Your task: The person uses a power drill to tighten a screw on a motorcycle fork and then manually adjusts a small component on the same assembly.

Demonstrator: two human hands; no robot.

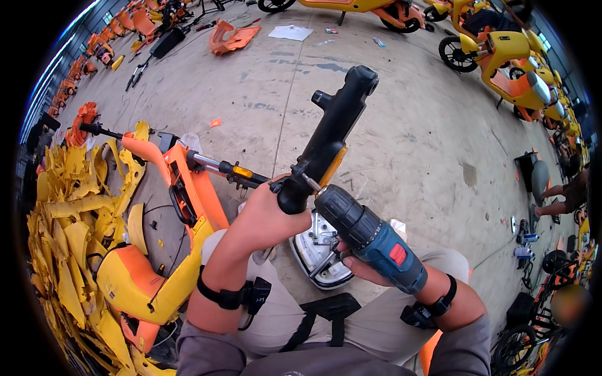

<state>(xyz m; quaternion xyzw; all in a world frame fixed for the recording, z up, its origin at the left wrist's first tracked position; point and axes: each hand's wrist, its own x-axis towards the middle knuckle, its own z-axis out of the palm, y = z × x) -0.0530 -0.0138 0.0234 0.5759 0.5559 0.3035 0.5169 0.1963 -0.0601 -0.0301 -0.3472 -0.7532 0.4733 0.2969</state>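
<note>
My left hand (269, 210) is wrapped round the lower end of a black fork leg (335, 119), which slants up and away to the right. An amber reflector (333, 166) runs along its right side. My right hand (367, 269) grips a blue and black cordless drill (379, 241). The drill's bit points up-left and meets the fork leg close to the reflector's lower end. Below, between my knees, sits a white tray-like part (306, 254) with small metal pieces on it. A silver tool (323, 266) shows beside my right fingers; whether they touch it I cannot tell.
To my left lies a yellow and orange scooter (204, 194), its front fork attached, beside a heap of yellow panels (69, 232). An orange panel (232, 37) and white paper (290, 32) lie ahead. Yellow scooters (511, 69) stand far right. Another person's legs (555, 199) show at right.
</note>
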